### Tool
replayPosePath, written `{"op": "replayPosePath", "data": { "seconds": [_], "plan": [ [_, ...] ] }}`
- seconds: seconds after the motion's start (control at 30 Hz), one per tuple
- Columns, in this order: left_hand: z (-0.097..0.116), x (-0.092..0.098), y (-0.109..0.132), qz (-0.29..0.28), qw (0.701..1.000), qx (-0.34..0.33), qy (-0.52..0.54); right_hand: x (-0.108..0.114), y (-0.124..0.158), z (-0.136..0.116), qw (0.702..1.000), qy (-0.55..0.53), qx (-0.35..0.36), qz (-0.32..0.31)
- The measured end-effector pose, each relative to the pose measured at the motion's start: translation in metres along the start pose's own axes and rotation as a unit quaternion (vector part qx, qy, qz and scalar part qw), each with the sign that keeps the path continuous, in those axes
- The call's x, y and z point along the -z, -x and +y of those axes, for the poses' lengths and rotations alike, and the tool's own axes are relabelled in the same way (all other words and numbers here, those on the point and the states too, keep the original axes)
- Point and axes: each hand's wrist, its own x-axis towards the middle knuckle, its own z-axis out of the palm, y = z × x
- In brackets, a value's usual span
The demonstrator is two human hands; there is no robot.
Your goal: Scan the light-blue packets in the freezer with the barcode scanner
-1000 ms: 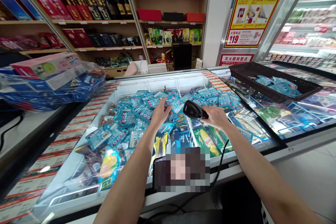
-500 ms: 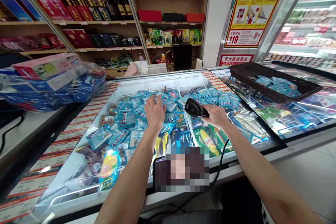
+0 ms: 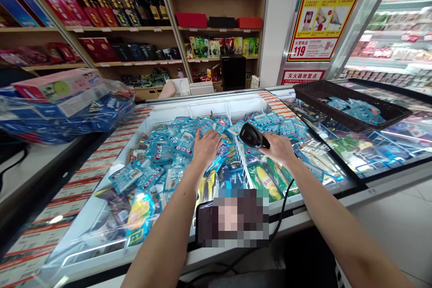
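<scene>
My right hand is wrapped around the handle of a black barcode scanner, whose head points left over the freezer. My left hand is open, palm down, with its fingers stretched over small light-blue packets. Whether the fingertips touch them is hard to tell. Many such packets lie loosely across the top of the chest freezer, on both sides of a white wire divider. From the scanner a black cable hangs over the freezer's front edge.
A phone-like device, partly pixelated, lies on the front edge. On the right, a dark woven basket holds more blue packets. Plastic-wrapped boxes stand at the left. Stocked shelves rise behind the freezer.
My left hand has moved a little right and down over the packets, uncovering one to its left. The scanner in my right hand has shifted slightly right, its cable still hanging in front.
</scene>
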Motion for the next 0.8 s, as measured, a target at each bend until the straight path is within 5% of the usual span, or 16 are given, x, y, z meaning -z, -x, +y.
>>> {"op": "replayPosePath", "data": {
  "seconds": [0.17,0.33,0.47,0.8],
  "plan": [
    [0.001,0.000,-0.004,0.036,0.998,0.036,-0.031,0.000,-0.001,0.003,0.999,0.001,-0.037,0.037],
    [0.014,-0.005,-0.014,-0.034,0.997,-0.065,0.034,0.001,-0.002,0.002,0.999,0.007,-0.037,0.024],
    [0.022,-0.006,-0.016,-0.079,0.992,-0.070,0.068,0.003,-0.002,0.001,0.999,0.006,-0.028,0.016],
    [0.020,0.010,-0.014,-0.032,0.998,-0.020,0.050,0.001,-0.002,0.002,1.000,0.001,-0.029,0.012]
  ]
}}
